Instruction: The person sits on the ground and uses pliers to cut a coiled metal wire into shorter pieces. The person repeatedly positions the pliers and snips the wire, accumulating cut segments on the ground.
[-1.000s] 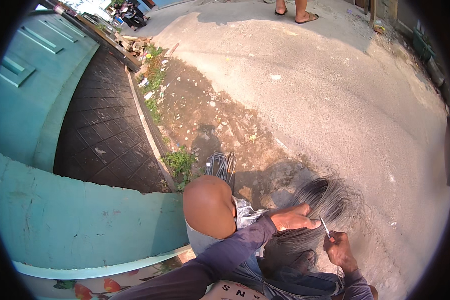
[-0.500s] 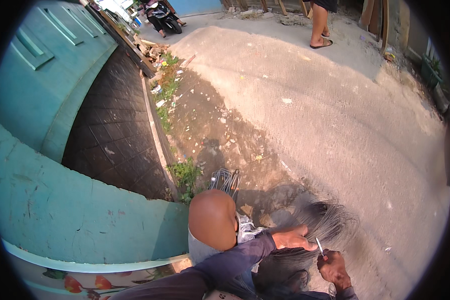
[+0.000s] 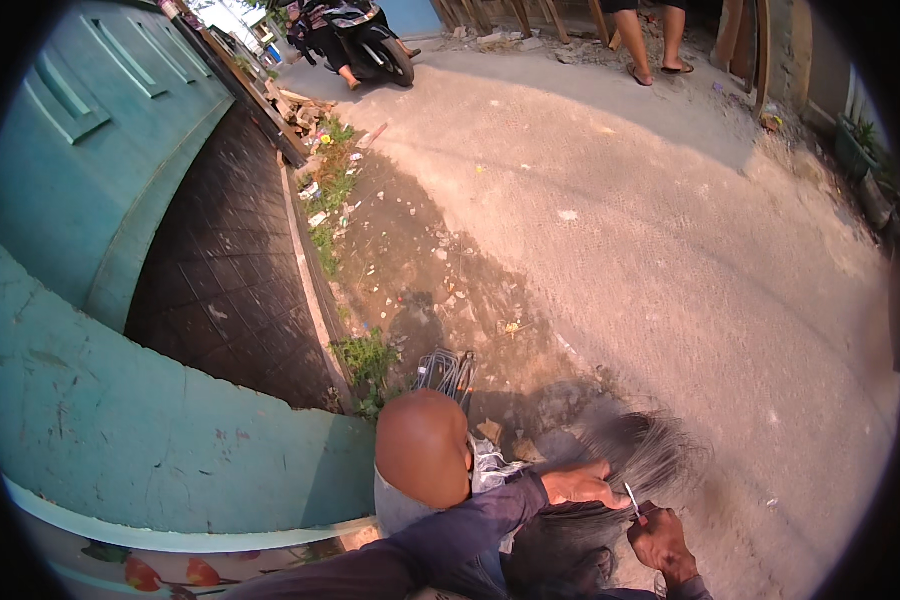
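Observation:
A loose bundle of thin dark wire (image 3: 642, 448) fans out beside my legs, its other end gathered in a dark tangle below my wrist. My left hand (image 3: 582, 485) reaches across and is closed around the wire strands, thumb pointing toward my right hand. In my right hand (image 3: 662, 545), closed in a fist, is a slim tool with a pale blade-like shaft (image 3: 631, 497) and a touch of red at the grip. Its shaft stands upright against the left fingertips. My bent knee (image 3: 422, 448) hides part of the ground beside the wire.
Bent metal rod frames (image 3: 445, 372) lie beyond my knee. A low teal wall (image 3: 170, 430) curves along the left. Weeds (image 3: 365, 360) and rubble border a dark tiled slope (image 3: 220, 280). Farther up the concrete lane are a motorbike (image 3: 378, 45) with a rider and a standing person's legs (image 3: 660, 40).
The motorbike has come nearer along the lane. The standing person has stepped, and both legs now show. My hands have shifted slightly, still at the wire bundle.

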A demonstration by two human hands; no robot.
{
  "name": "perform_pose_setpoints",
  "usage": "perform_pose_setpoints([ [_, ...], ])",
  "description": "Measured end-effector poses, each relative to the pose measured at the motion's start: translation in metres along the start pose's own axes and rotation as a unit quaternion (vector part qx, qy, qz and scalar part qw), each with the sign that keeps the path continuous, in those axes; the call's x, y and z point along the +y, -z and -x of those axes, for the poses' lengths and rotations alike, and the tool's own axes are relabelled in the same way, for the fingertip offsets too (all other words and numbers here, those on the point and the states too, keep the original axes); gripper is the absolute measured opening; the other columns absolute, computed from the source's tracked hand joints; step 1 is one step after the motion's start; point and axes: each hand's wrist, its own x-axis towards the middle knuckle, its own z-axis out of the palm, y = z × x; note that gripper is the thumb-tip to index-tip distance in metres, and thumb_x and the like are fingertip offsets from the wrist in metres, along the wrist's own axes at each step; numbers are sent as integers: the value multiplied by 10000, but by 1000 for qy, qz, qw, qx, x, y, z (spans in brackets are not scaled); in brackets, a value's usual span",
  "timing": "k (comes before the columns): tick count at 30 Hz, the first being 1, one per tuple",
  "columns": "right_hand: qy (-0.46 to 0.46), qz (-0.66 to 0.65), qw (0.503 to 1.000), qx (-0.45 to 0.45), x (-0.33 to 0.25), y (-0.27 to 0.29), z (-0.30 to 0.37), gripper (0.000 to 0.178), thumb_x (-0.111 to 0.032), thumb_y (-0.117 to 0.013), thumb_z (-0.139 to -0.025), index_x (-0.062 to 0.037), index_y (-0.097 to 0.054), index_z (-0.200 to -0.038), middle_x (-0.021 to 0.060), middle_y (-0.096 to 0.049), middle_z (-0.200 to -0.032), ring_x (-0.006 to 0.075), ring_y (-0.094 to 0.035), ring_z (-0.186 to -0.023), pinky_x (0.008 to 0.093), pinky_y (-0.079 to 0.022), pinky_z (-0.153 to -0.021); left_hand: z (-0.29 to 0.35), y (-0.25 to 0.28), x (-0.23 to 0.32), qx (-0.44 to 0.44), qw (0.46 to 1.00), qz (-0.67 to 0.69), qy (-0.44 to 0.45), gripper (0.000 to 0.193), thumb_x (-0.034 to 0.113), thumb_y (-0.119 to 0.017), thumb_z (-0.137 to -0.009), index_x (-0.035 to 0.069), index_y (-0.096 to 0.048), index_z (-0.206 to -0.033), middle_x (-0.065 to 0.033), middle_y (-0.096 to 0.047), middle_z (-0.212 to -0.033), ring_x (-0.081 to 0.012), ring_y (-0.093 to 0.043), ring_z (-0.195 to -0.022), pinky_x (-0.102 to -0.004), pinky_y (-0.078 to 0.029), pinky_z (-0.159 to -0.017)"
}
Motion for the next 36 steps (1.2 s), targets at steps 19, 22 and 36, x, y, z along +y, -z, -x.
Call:
perform_pose_setpoints([
  [19,-195,-196,961,23,-26,-1,-6,240,-214,-609,-960,3,-695,-1016,313,-713,-904,514,-695,-891,537,-552,-776,-26,3,-33,-58,997,47,-31,812,517,-929,-820,-135,-621,-1192,-101,-596,-1085,-202,-547,-1042,-331,-450,-862],
  [22,-101,-111,988,19,-14,-15,2,168,-187,-634,-911,-19,-639,-904,232,-676,-805,429,-691,-759,510,-535,-684,-20,-4,-28,-60,996,57,-26,740,473,-928,-832,-127,-654,-1168,-94,-622,-1067,-199,-559,-1019,-331,-455,-858],
  [36,32,42,998,-35,16,-34,9,87,-103,-629,-835,-35,-578,-814,175,-633,-750,442,-680,-759,522,-519,-659,-21,-3,-36,7,1000,-16,-6,815,529,-928,-803,-146,-612,-1134,-68,-544,-991,-191,-511,-965,-354,-434,-779],
])
